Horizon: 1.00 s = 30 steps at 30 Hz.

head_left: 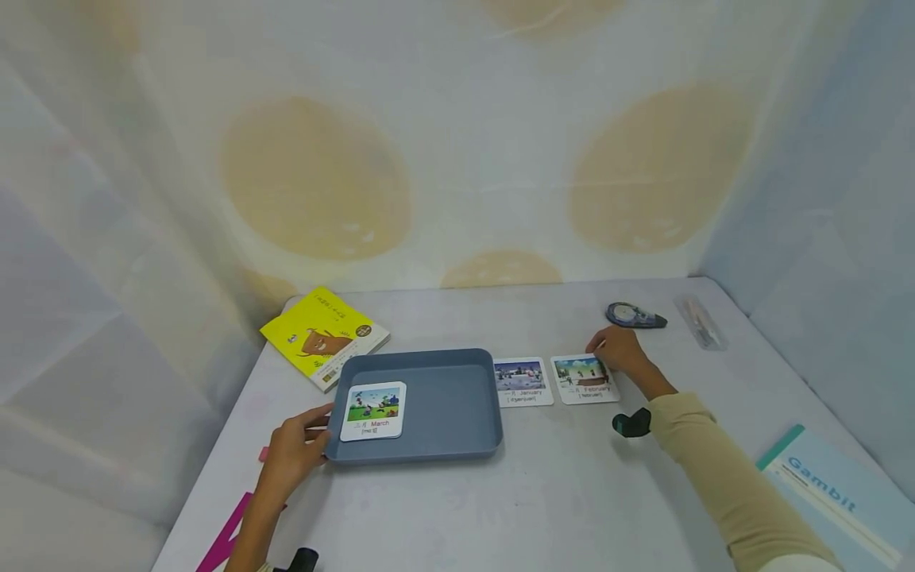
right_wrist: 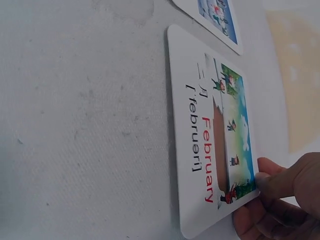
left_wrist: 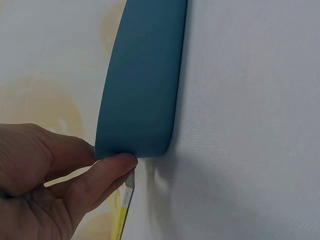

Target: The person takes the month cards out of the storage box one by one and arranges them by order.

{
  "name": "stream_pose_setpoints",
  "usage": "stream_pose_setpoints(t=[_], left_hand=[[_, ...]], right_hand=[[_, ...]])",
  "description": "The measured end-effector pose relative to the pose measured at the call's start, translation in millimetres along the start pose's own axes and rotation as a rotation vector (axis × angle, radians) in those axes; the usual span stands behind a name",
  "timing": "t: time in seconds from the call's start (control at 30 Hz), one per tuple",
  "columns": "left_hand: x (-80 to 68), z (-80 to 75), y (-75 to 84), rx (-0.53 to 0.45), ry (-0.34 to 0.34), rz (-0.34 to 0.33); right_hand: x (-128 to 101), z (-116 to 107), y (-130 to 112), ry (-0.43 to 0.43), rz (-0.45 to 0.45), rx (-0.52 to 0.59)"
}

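My left hand [head_left: 293,453] grips the near left corner of the tray [head_left: 457,397]. My right hand [head_left: 618,351] pinches the February card [head_left: 582,380], right of the January card [head_left: 522,381].

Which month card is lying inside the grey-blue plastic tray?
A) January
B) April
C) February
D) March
D: the picture card printed "March" lies in the left part of the grey-blue plastic tray, whose corner the left hand grips, while the January card and the February card lie on the white table to the tray's right, the right hand touching the February one.
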<state>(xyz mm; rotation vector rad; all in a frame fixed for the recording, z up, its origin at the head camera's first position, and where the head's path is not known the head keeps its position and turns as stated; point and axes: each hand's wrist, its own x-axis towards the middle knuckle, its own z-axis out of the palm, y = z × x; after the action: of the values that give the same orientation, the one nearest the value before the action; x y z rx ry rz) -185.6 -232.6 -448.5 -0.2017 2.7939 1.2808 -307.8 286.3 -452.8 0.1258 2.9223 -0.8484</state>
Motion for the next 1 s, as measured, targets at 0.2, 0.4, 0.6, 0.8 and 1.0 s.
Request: stream_pose_setpoints(t=[0.2, 0.4, 0.6, 0.8, 1.0], left_hand=[[0.3, -0.6, 1.6, -0.002, 0.001, 0.001], [0.3, -0.8, 1.4, -0.011, -0.001, 0.001], [-0.1, 1.2, 1.3, -0.011, -0.005, -0.01], [0.7, 3.1, 1.9, -0.007, -0.001, -0.017], [1.5, 0.6, 1.5, -0.006, -0.005, -0.015]], right_hand=[[-2.8, 2.0, -3.5, 0.041, -0.008, -0.004], [-4.0, 4.6, -6.3, 0.068, -0.011, -0.058], [-8.1, 3.7, -16.9, 0.097, -0.042, -0.108], [-7.6, 2.9, -53.3, 0.141, -0.197, -0.052], [-7.0, 8.7, -104.4, 0.128, -0.317, 0.009]])
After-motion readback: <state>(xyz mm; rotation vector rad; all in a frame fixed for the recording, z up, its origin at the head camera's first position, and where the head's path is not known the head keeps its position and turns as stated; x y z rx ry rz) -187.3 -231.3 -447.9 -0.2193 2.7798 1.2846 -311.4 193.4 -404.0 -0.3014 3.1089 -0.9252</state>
